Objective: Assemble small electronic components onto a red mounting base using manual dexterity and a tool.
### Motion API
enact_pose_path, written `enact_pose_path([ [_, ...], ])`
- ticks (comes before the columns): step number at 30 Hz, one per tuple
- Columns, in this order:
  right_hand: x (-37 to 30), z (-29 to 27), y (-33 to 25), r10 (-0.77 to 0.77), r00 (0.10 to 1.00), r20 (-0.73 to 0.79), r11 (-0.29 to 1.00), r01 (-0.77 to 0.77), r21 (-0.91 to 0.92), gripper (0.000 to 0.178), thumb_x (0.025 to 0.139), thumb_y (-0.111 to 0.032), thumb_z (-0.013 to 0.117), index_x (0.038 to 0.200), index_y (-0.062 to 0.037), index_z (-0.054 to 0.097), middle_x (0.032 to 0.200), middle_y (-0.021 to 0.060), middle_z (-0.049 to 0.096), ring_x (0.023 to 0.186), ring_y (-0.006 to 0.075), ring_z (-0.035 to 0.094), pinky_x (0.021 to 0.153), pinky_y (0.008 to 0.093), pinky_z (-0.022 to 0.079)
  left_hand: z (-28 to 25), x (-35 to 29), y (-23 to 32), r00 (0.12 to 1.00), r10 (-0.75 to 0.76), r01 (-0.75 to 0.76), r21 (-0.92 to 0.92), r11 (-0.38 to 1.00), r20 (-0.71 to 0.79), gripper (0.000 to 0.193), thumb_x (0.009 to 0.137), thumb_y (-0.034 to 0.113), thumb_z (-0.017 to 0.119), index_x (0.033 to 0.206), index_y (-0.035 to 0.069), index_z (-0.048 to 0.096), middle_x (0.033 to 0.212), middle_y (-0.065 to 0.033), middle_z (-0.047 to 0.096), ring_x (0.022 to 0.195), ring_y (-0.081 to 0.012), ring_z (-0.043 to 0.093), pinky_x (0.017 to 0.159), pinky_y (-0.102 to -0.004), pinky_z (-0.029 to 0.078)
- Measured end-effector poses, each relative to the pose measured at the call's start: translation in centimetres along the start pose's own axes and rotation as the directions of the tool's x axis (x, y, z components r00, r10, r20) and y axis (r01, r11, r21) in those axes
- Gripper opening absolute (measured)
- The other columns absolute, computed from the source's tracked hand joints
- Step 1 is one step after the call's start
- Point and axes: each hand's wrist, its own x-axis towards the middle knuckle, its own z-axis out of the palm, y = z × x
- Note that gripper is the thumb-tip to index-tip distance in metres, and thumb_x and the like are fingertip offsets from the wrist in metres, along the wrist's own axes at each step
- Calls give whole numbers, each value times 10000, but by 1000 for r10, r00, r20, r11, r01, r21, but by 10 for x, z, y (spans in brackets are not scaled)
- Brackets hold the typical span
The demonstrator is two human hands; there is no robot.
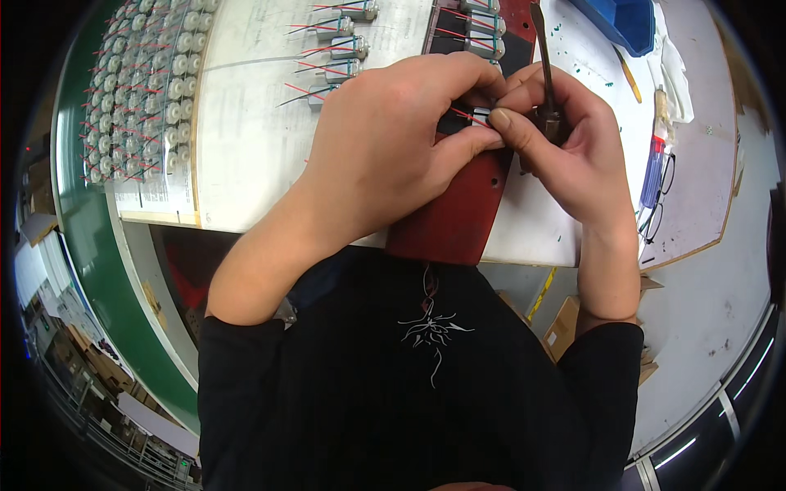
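Note:
My left hand (393,139) and my right hand (565,139) meet over a long red board (458,213) that lies on the white table top (254,139). Between the fingertips of both hands I pinch a small silver motor with red and black wires (479,116). My right hand also grips a thin dark tool (542,49) whose shaft points up and away from me. Most of the motor is hidden by my fingers.
Several small motors with wires (340,45) lie in a row on the table beyond my left hand. A tray packed with several motors (147,90) sits at the far left. A blue bin (626,20), pens (653,164) and glasses (661,204) lie at the right.

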Motion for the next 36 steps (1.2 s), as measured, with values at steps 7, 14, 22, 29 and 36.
enact_pose_path([
  [7, -1, -6, 4, 10, 1000, 4, 999, -10, -34, 147, 926, -61, 769, 988, 0, 650, 878, 3, 646, 722, 44, 564, 632, 191, 437, -2, 2, -1, 998, 56, -57, 73, 996, 11, 273, 814, 75, 836, 1080, 51, 780, 903, -67, 735, 738, -177, 686, 645, -268, 534],
  [14, -11, -36, -22, 5, 993, -121, 994, -17, -104, 99, 993, -78, 686, 973, 13, 651, 864, -10, 661, 698, 49, 544, 621, 206, 443, -8, 8, -2, 994, 66, -73, 78, 994, 91, 229, 823, 84, 836, 1052, 86, 820, 774, -28, 648, 662, -140, 612, 584, -273, 471],
  [22, -18, -45, -21, -124, 934, 335, 549, 346, -761, 231, 1038, -234, 637, 920, -36, 643, 746, 88, 594, 598, 234, 556, 567, 337, 449, -7, 9, -2, 994, 52, -59, 75, 995, 96, 242, 828, 86, 835, 1070, 91, 822, 754, -16, 604, 655, -128, 566, 580, -268, 436],
  [29, -8, -31, -4, -275, 920, 281, 272, 354, -895, 367, 1018, -352, 657, 807, -75, 540, 641, 87, 503, 527, 294, 534, 500, 390, 421, -7, 10, -1, 993, 53, -63, 90, 994, 105, 253, 822, 75, 834, 1074, 75, 816, 737, -18, 574, 645, -130, 540, 571, -277, 412],
  [36, -12, -24, 5, -266, 926, 269, 246, 335, -910, 342, 1026, -334, 648, 826, -78, 541, 607, 90, 499, 498, 305, 528, 475, 393, 407, -9, 8, 4, 998, 26, -41, 232, 972, 64, 177, 816, 217, 814, 973, 134, 826, 892, -32, 710, 787, -267, 701, 672, -359, 561],
])
